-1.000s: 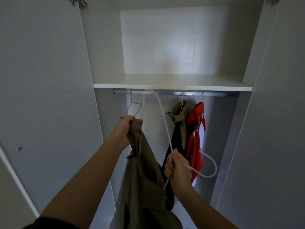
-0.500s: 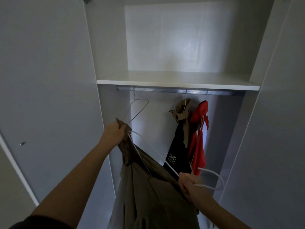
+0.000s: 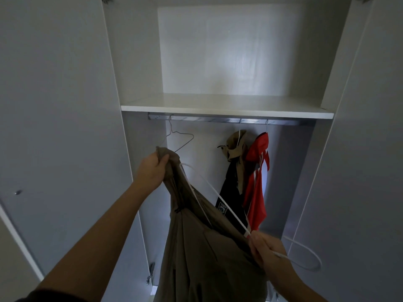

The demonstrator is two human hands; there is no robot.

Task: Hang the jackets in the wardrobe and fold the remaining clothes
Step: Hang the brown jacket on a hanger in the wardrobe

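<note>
My left hand grips the top of a khaki jacket, held up in front of the open wardrobe. My right hand holds a white hanger near its hook, which curls out to the right; the hanger's far end lies inside the jacket's top, close to my left hand. On the metal rail hang a bare wire hanger at the left, a dark and tan jacket and a red jacket at the right.
A white shelf runs just above the rail. Both wardrobe doors stand open, the left door and the right door flanking my arms. Between the wire hanger and the hung jackets there is a gap on the rail.
My right hand has dropped lower and to the right with the white hanger, whose far end has slid into the jacket's top. My left hand stays up, gripping the jacket.
</note>
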